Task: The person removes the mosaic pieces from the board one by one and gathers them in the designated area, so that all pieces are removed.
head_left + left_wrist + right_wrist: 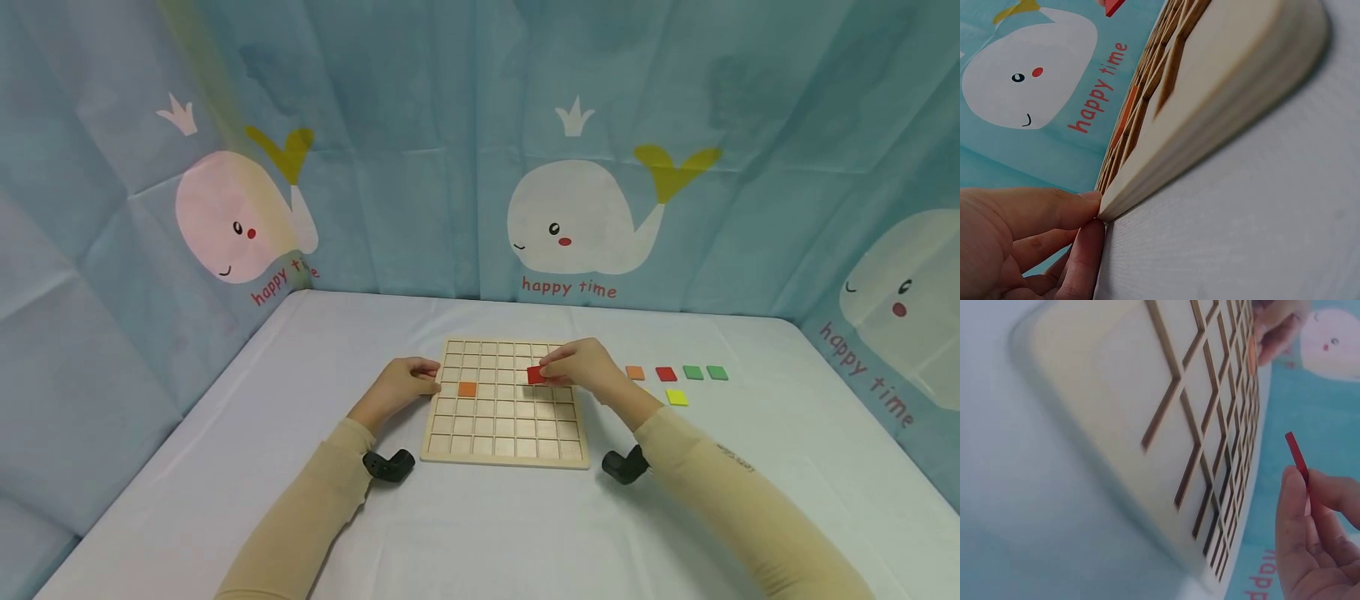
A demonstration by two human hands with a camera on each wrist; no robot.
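A square wooden grid board lies on the white table, with a single orange tile in one of its cells on the left side. My right hand is over the right part of the board. Its thumb and fingers pinch a thin red square tile, which stands off the grid in the right wrist view. At the board's left edge, my left hand grips the rim, thumb and finger meeting at its side.
Right of the board lie loose tiles: an orange one, a red one, two green ones and a yellow one, with another yellow one partly hidden by the right arm. Behind the table hangs a blue whale-print curtain.
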